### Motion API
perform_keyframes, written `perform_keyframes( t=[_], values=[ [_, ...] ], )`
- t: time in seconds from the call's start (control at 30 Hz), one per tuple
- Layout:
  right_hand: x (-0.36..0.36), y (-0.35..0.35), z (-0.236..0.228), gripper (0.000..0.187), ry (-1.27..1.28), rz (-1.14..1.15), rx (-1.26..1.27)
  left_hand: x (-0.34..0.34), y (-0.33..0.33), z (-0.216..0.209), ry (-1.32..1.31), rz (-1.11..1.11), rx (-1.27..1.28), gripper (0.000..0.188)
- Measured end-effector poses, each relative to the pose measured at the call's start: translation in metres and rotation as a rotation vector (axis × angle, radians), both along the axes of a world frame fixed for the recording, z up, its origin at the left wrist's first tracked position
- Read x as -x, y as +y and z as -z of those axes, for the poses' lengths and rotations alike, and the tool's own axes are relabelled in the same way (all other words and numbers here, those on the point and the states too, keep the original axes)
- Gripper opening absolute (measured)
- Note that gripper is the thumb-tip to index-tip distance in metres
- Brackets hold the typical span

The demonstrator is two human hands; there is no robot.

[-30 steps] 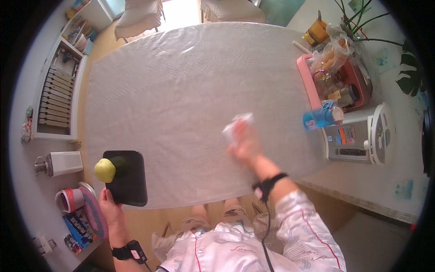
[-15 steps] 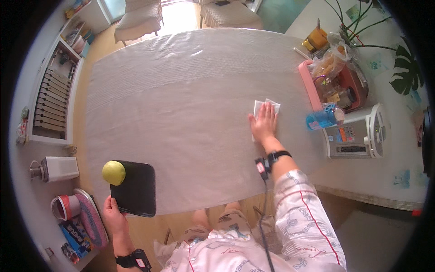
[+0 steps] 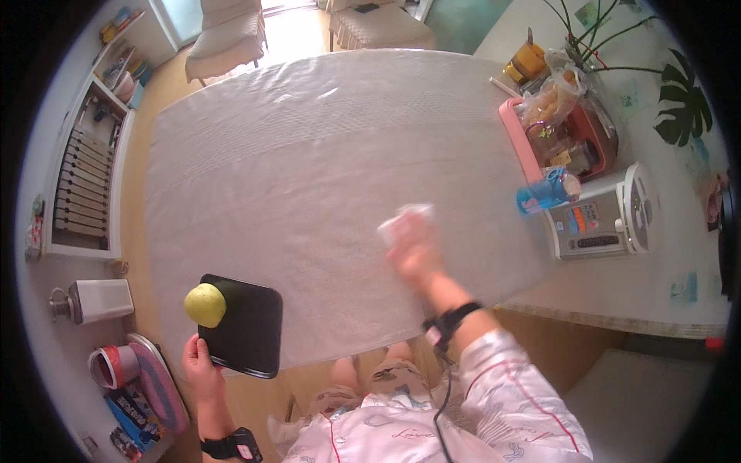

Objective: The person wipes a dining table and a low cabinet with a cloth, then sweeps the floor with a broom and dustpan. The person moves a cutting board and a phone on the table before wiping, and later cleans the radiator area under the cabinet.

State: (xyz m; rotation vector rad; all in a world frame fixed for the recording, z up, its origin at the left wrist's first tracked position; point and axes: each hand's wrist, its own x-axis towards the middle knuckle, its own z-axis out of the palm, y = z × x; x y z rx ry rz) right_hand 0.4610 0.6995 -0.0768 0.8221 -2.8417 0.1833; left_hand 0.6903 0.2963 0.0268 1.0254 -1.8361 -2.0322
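My left hand (image 3: 204,369) is closed on the near left corner of a black rectangular tray (image 3: 247,328), fingers underneath and out of sight. A yellow-green apple (image 3: 205,305) rests at the tray's left side, above my thumb. Out over the table's middle right, my right hand (image 3: 417,251) is smeared by motion, with a folded white tissue (image 3: 419,210) under and around its fingers. Exactly how those fingers grip the tissue is blurred. Beneath both lies a pale grey tablecloth (image 3: 309,177).
At the right stand a pink basket (image 3: 521,139) with bagged items, a blue bottle (image 3: 544,194) and a white electric hot-water pot (image 3: 598,220). A leafy plant (image 3: 683,100) hangs over the far right. Chairs (image 3: 228,38) are beyond the far edge.
My right hand has slid left and nearer to me, taking the tissue along. My left hand has shifted the tray slightly right, and the apple remains on it.
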Motion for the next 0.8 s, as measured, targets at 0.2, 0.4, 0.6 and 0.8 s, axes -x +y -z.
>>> perform_keyframes(
  t=[0.2, 0.4, 0.6, 0.8],
  values=[
    [0.122, -0.004, 0.004, 0.062, -0.006, 0.597, -0.098, -0.018, 0.005, -0.008, -0.053, -0.029, 0.075, 0.018],
    [0.018, -0.227, -0.009, 0.074, -0.337, -0.116, 0.172, -0.023, 0.013, -0.031, -0.081, -0.026, 0.093, 0.018],
    [-0.153, -0.233, -0.021, 0.06, -0.614, -0.792, 0.331, -0.01, 0.02, -0.059, -0.048, -0.056, 0.097, 0.018],
    [-0.132, -0.028, 0.0, 0.075, -0.344, -0.152, 0.186, 0.02, 0.033, -0.051, 0.028, 0.059, 0.009, 0.018]
  ],
)
